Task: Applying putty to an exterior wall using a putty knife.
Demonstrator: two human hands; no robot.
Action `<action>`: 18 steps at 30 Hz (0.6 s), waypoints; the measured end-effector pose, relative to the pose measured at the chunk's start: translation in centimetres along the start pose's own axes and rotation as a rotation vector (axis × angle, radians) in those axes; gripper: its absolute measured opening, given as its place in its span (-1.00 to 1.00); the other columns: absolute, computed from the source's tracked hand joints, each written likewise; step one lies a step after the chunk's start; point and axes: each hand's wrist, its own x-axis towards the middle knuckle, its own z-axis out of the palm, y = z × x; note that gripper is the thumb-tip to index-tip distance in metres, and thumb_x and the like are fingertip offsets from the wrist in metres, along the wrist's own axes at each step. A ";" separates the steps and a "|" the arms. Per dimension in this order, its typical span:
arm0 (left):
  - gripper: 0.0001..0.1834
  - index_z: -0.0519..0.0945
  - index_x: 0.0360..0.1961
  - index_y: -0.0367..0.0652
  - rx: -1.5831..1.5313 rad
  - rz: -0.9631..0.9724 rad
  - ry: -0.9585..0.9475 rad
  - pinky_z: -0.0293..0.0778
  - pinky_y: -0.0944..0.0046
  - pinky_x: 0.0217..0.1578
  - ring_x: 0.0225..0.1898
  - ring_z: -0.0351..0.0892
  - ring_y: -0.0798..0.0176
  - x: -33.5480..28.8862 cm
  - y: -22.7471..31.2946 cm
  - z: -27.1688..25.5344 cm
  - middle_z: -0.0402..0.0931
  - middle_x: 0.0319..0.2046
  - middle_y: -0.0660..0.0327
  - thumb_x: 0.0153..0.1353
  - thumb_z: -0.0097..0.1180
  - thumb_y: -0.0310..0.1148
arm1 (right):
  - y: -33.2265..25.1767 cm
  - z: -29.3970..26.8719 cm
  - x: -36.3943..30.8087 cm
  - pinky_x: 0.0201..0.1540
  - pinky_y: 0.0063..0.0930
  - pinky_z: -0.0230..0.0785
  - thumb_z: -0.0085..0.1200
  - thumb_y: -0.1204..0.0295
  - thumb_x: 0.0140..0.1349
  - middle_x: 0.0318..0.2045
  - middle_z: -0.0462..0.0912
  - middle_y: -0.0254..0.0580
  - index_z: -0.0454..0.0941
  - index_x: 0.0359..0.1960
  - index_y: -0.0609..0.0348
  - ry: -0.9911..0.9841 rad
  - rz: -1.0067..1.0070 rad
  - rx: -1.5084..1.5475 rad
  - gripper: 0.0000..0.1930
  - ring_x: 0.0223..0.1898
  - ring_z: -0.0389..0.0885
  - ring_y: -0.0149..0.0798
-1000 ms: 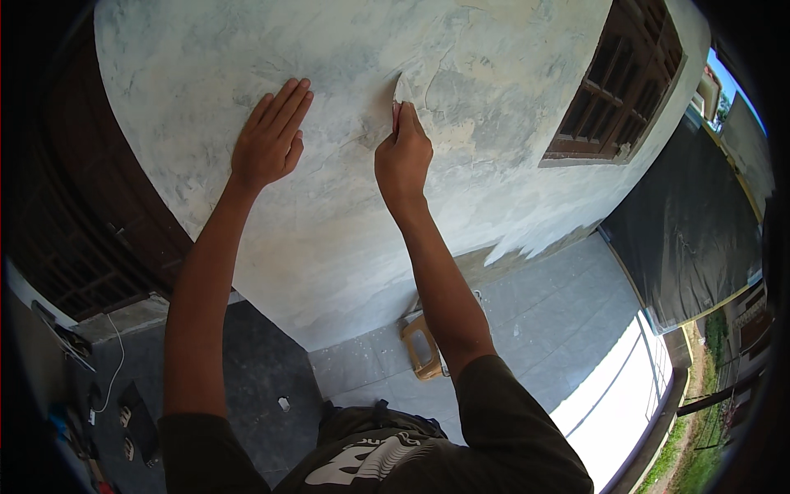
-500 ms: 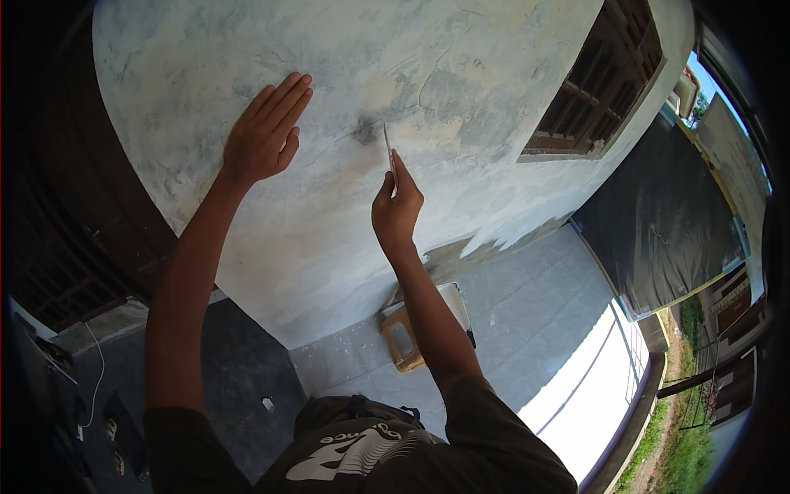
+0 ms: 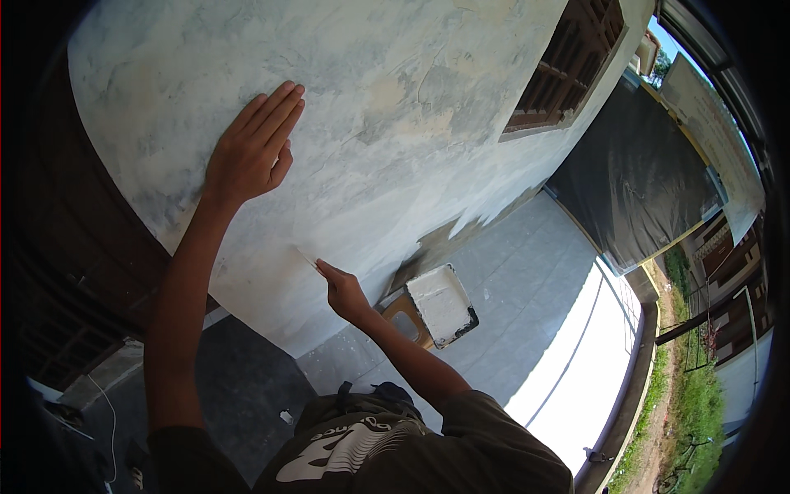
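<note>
My left hand (image 3: 251, 148) lies flat on the patchy white and grey wall (image 3: 362, 181), fingers stretched out together and thumb apart. Lower down the wall and to the right, my right hand (image 3: 346, 295) is closed on a thin, flat scraper (image 3: 308, 258). The scraper shows almost edge-on, its far end at the wall surface, so its full width is hidden. Rough whitish and grey smears cover the wall around both hands.
A paint tray (image 3: 472, 319) with white residue sits on a tan stool (image 3: 393, 317) beside my right forearm. A barred brown window (image 3: 564, 70) is set in the wall at upper right. A dark door (image 3: 90, 206) stands left; a black sheet (image 3: 638, 181) hangs right.
My right hand has moved down and left along the wall with the scraper. My left hand stays flat on the wall. The view has shifted, and the tray now shows fully.
</note>
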 end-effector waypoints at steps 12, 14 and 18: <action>-0.46 0.49 0.25 -0.32 -0.008 -0.020 -0.007 0.13 0.14 0.45 0.45 0.25 0.20 -0.4 -0.4 0.1 0.36 0.38 0.13 0.21 -0.03 -0.45 | -6.4 -13.3 12.6 0.02 -0.42 0.50 0.08 0.57 0.36 -0.15 0.74 0.06 0.58 0.07 0.41 0.650 -0.004 -0.073 -0.72 -0.10 0.72 -0.23; -0.46 0.49 0.25 -0.33 -0.021 -0.018 0.002 0.13 0.14 0.45 0.45 0.25 0.20 -0.1 0.0 0.3 0.36 0.38 0.13 0.22 -0.03 -0.44 | -7.6 -16.6 16.0 0.02 -0.36 0.52 0.05 0.61 0.34 -0.15 0.74 0.12 0.59 0.06 0.39 0.709 -0.146 -0.190 -0.72 -0.06 0.74 -0.10; -0.47 0.50 0.24 -0.33 -0.024 -0.021 0.005 0.12 0.15 0.45 0.45 0.25 0.19 -0.2 -0.2 0.1 0.37 0.37 0.13 0.22 -0.03 -0.44 | -8.6 -18.7 21.2 0.06 -0.35 0.54 0.01 0.71 0.28 -0.04 0.71 0.11 0.62 0.05 0.33 0.661 -0.367 -0.379 -0.68 0.00 0.72 -0.03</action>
